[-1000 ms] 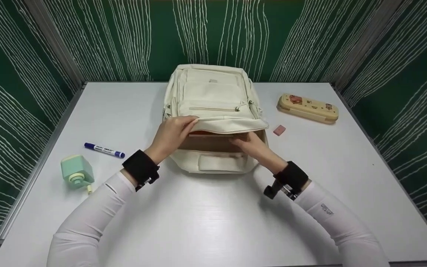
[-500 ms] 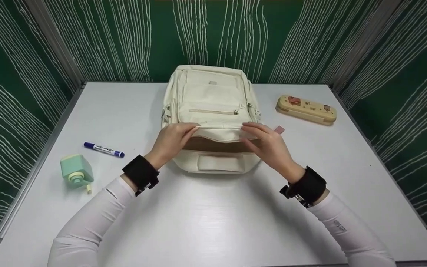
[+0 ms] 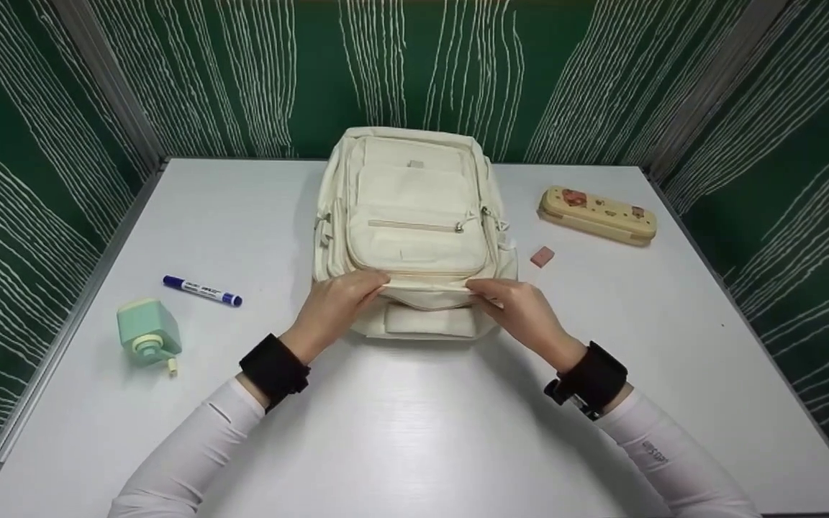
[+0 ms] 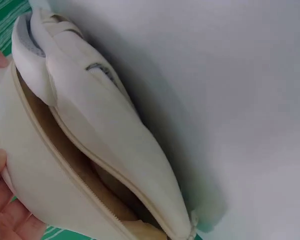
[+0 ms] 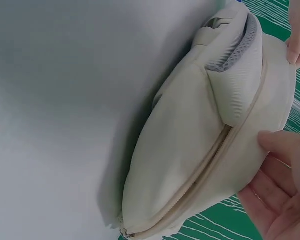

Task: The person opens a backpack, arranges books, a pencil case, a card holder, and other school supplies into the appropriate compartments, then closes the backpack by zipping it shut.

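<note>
A cream backpack (image 3: 414, 191) lies on the table, its zipped front panel facing up. My left hand (image 3: 335, 306) pinches the near edge of the top flap (image 3: 429, 291) on its left side. On the right side of the same edge, my right hand (image 3: 529, 316) grips it between thumb and fingers. In the left wrist view, the main zipper (image 4: 85, 190) is undone and a tan lining (image 4: 110, 185) shows in the gap. The right wrist view has the zipper gap (image 5: 195, 185) narrower on that side. A padded handle (image 3: 429, 321) sticks out below the flap.
Right of the backpack lie a pink eraser (image 3: 542, 257) and a yellow pencil case (image 3: 598, 214) with cartoon animals. At left are a blue marker (image 3: 202, 291) and a mint-green pencil sharpener (image 3: 148, 331) with a crank. Green walls with white streaks enclose the white table (image 3: 400, 432).
My right hand has come out of the backpack's opening and taken hold of the flap's edge. Both hands have drawn the flap toward me, down over the opening.
</note>
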A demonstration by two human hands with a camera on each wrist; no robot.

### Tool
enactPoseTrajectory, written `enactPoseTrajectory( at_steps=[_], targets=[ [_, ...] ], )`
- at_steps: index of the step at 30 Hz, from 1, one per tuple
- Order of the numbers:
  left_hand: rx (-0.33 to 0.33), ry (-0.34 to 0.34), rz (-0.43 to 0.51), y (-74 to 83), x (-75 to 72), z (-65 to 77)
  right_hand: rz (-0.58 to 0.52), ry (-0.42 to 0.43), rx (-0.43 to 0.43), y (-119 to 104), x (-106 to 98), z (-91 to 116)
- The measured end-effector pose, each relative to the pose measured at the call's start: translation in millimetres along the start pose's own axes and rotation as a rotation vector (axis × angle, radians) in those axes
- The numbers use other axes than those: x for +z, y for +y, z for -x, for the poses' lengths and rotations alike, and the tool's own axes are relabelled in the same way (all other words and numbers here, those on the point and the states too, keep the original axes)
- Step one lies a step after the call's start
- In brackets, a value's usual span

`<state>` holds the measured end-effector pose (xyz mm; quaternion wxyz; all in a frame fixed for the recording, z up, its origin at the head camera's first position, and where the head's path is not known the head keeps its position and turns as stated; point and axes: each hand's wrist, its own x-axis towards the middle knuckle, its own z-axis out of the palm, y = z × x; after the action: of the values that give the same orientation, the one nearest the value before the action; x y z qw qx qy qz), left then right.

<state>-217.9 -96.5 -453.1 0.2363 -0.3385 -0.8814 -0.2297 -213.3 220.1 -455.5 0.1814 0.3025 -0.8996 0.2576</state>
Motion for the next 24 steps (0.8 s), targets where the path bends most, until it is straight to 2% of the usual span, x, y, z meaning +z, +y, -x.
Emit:
enactPoseTrajectory(
  at_steps=[6,10,16,20,24],
  targets=[
    [0.005,0.022,-0.041,1.2,6.7,8.1,-0.035,-0.011,-0.006,4,1,3],
    [0.002,0.02,-0.04,2.3,8.6,10.1,-0.093,-0.011,0.051,20,-6,0],
    [-0.028,0.001,-0.018,2.1,10.2,13.7,-0.05,0.001,0.268,72,-18,-20],
    [-0.042,-0.009,-0.004,1.5,10.9,13.1,-0.017,-0.095,0.361,108,-19,-37],
    [-0.066,-0.018,0.022,1.8,11.3,13.1,-0.053,-0.187,0.418,132,-13,-51]
  ],
)
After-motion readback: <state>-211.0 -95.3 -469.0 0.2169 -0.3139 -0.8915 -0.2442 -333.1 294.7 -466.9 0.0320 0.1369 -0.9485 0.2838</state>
